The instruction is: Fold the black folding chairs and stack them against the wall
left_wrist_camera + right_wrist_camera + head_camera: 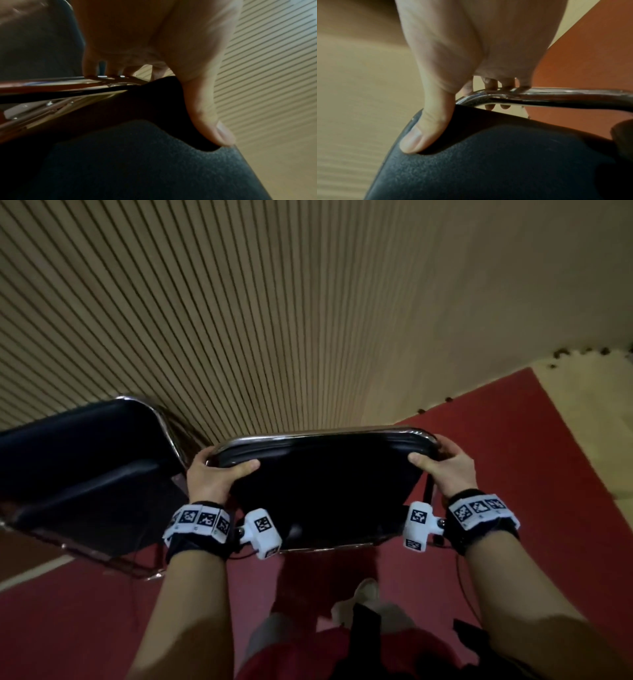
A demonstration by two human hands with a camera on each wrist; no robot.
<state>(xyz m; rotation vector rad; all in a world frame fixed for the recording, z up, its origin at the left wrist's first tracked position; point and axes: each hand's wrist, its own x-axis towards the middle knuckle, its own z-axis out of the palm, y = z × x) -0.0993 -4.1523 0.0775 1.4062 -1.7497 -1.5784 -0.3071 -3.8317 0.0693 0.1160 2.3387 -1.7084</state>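
Both hands, left hand [209, 474] and right hand [452, 470], grip the folded chair [322, 487] near the slatted wall [239, 320], beside another chair [85, 460]; a skewed set-down could make it slide.

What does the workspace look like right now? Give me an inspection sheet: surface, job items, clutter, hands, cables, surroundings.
Surface: red floor, with a pale floor section at far right.
Job's things: held chair, black padding in a chrome frame, gripped at its top corners; second black chair to its left, close to the slatted wall.
Clutter: small dark specks along the pale floor's edge, too small to identify.
Hands: left hand and right hand each have a grip on the held chair, thumbs pressing the padding, fingers curled over the frame.
Cables: thin wires at both wrist cameras.
Surroundings: the person's shoe and red clothing below.
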